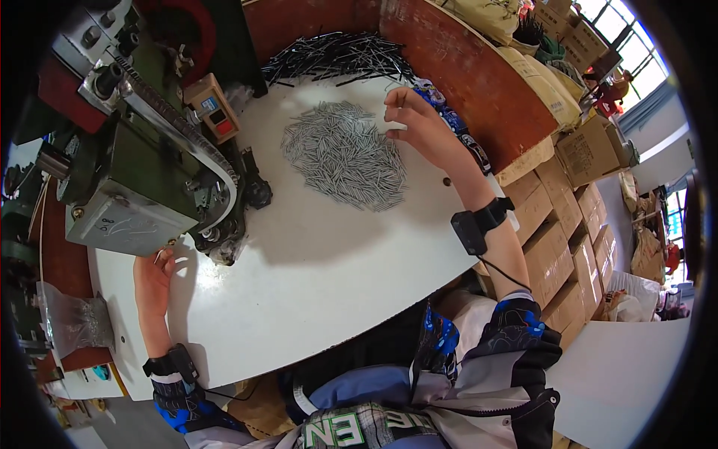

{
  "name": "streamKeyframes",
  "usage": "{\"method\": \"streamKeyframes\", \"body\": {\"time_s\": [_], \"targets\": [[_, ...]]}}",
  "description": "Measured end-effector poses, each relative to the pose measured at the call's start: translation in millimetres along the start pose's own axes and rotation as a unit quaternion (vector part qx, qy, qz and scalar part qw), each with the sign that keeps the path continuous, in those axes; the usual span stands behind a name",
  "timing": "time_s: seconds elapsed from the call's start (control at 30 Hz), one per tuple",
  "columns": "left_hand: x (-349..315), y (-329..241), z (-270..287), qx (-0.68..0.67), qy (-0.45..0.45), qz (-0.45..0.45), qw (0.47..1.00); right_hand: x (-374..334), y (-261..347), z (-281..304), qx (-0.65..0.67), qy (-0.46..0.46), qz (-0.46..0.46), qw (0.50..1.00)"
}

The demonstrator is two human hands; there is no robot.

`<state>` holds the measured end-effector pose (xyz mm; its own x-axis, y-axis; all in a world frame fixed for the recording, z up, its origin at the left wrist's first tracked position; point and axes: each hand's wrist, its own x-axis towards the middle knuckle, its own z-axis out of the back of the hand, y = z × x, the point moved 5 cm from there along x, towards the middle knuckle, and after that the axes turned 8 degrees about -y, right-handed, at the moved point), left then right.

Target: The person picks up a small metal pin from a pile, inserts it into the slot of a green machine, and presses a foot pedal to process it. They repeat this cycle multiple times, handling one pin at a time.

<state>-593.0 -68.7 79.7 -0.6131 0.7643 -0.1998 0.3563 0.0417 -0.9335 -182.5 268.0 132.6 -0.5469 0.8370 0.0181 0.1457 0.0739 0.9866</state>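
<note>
A broad heap of short silvery metal pins lies on the white tabletop. My right hand hovers at the heap's right edge, its fingers curved and apart with nothing between them. To the left stands a dark green machine with a curved metal feed track. Just under the machine's lower front edge is my left hand, fingers pinched together. A thin pale sliver shows at those fingertips, too small to name.
Long black rods are piled at the back against a reddish-brown board. A small box with a red switch sits beside the machine. At far left is a clear plastic bag. Cardboard boxes are stacked on the right.
</note>
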Motion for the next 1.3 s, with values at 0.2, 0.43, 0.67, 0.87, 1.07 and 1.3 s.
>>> {"method": "streamKeyframes", "body": {"time_s": [0.2,0.43,0.67,0.87,1.07,1.3], "targets": [[0,-1,7,0.008,-0.018,0.001,1.000,24,-12,3,-0.040,0.008,-0.002,0.999],[2,6,18,0.006,-0.021,-0.007,1.000,28,-31,19,0.063,-0.012,-0.016,0.998],[0,4,11,0.022,-0.027,-0.007,0.999,26,-35,22,0.069,0.002,-0.013,0.998],[-1,3,14,0.029,-0.039,-0.032,0.998,24,-32,14,-0.017,-0.001,-0.002,1.000],[0,4,15,0.030,-0.036,-0.030,0.998,20,-30,10,-0.018,0.011,0.014,1.000],[-1,5,11,0.030,-0.028,-0.027,0.999,13,-28,-1,-0.039,0.040,0.021,0.998]]}}
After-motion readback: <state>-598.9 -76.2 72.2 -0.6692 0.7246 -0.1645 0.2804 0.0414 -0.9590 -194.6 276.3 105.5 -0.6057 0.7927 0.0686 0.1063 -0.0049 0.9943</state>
